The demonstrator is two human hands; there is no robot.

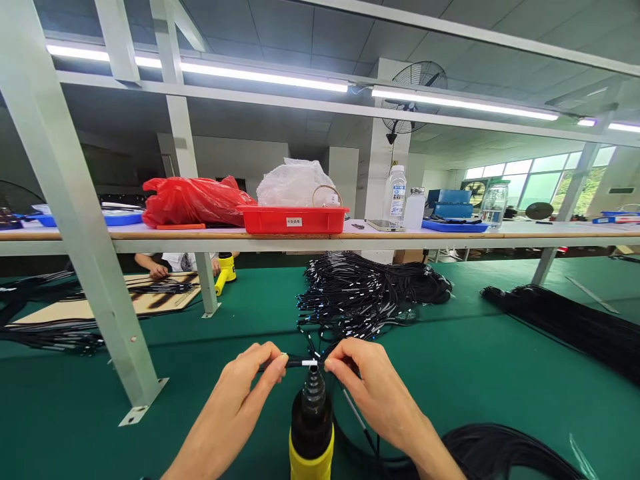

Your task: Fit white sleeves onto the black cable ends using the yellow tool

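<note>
My left hand [250,387] pinches a thin black cable [295,363] between thumb and fingertips. Right of centre, my right hand [373,387] grips the same cable the same way, so it runs level between them. A short white sleeve [309,363] sits on the stretch between my fingers. Just below it is the dark ribbed nozzle of an upright yellow-and-black heat gun [312,427]; whether they touch I cannot tell. Behind my hands lies a large pile of black cables [360,287] with white and blue-tinted ends.
Coiled black cables [505,447] lie at front right, a long black bundle [570,327] beyond. A metal post [100,233] stands at left. Across the table, a co-worker's hand [159,270] is near a board [170,300] and another heat gun [227,270]. The shelf holds a red bin [295,220].
</note>
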